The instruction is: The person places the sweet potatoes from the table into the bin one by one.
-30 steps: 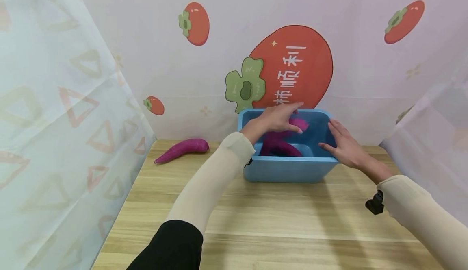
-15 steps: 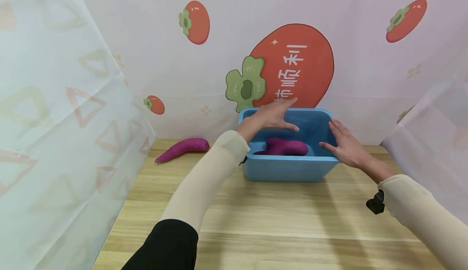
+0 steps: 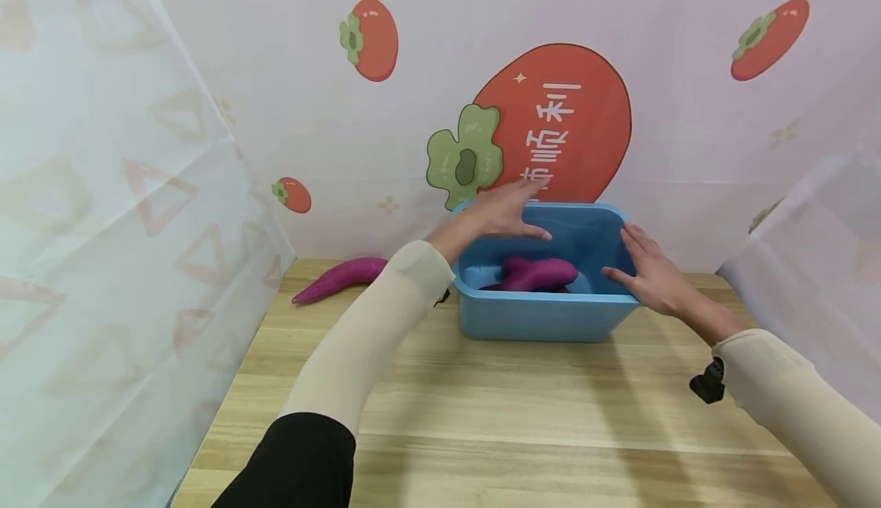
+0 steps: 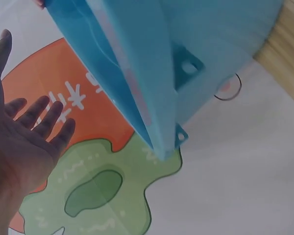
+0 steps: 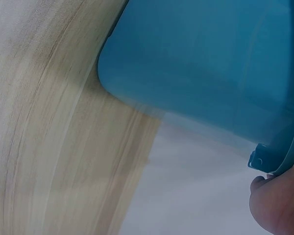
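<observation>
A blue plastic bin (image 3: 547, 319) stands against the back wall, with at least two purple sweet potatoes (image 3: 540, 274) lying crossed in it. Over the bin's left rear part hovers my left hand (image 3: 505, 213), fingers spread and nothing in them. The left wrist view shows that hand (image 4: 27, 142) with its palm bare, beside the bin wall (image 4: 142, 58). My right hand (image 3: 654, 275) holds the bin's right rim, thumb over the inside. Only part of the right hand (image 5: 279, 198) appears in the right wrist view. Another curved purple sweet potato (image 3: 340, 278) lies on the table to the left.
The wooden table (image 3: 537, 416) ends at a white cloth backdrop (image 3: 385, 141) printed with persimmons. A side cloth (image 3: 138, 263) hangs along the left edge, another (image 3: 819, 263) along the right.
A blurred purple sweet potato beneath my left hand now rests in the bin. That hand has drawn back to the left. My right hand stays on the rim.
</observation>
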Demonstrator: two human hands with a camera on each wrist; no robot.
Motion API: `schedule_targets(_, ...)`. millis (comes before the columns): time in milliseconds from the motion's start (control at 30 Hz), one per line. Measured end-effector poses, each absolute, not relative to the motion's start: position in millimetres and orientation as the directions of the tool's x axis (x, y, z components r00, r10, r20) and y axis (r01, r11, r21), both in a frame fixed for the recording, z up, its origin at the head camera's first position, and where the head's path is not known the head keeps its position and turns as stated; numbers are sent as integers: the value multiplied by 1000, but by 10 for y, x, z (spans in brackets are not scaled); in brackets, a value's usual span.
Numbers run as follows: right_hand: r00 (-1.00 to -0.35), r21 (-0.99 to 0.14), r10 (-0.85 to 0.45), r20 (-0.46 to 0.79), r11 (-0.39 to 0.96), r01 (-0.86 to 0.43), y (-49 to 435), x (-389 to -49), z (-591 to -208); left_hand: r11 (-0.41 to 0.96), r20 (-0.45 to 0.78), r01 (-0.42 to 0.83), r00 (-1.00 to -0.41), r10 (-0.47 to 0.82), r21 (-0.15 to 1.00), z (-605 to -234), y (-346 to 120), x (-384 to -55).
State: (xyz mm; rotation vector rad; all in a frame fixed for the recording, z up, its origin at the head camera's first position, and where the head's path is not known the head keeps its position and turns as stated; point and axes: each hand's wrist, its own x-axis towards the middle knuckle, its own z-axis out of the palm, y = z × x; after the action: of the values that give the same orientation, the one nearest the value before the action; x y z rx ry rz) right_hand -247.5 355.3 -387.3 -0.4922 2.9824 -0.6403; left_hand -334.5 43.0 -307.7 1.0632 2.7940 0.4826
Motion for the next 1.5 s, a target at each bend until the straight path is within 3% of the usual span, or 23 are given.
schedule_targets(300,-948,-408,-317,13,864,-295,3569,-2475,-3879,694,22,615,-754,656,374,-3013,159,-3344)
schedule_targets(733,-951,-404,-308,19,868,-289,3604,-2454,-3909,718,35,626,-760,649,303,-2928,-162,-3285)
schedule_targets(1500,-951,-409,-309,25,864,-292,3554,-2449,-3885,731,26,601,-778,628,324,-2910,-722,-3155)
